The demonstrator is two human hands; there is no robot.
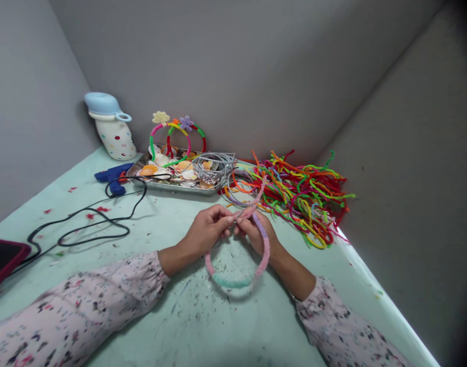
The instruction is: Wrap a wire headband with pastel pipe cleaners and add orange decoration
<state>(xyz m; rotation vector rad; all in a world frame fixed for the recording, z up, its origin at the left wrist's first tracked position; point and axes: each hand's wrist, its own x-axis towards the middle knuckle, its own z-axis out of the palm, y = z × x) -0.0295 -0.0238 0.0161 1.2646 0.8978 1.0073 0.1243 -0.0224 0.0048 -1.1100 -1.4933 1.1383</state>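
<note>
In front of me, both hands hold a ring wrapped in pipe cleaners (233, 282), with pink, teal and purple stretches. My left hand (202, 232) pinches the ring's far side between thumb and fingertips. Close beside it, my right hand (255, 235) is closed on the same far part, thumb tip almost meeting the left one. A loose pink pipe cleaner end (262, 191) sticks up past the right fingers. What exactly lies between the fingertips is too small to make out.
Beyond my hands stands a metal tray (187, 189) of shells, with two decorated hoops and coiled grey wire (214, 165). A pile of colourful pipe cleaners (305, 196) lies right. Leftward are a blue glue gun (114, 176), its black cord, a bottle (113, 132) and a dark red-edged device (6, 260).
</note>
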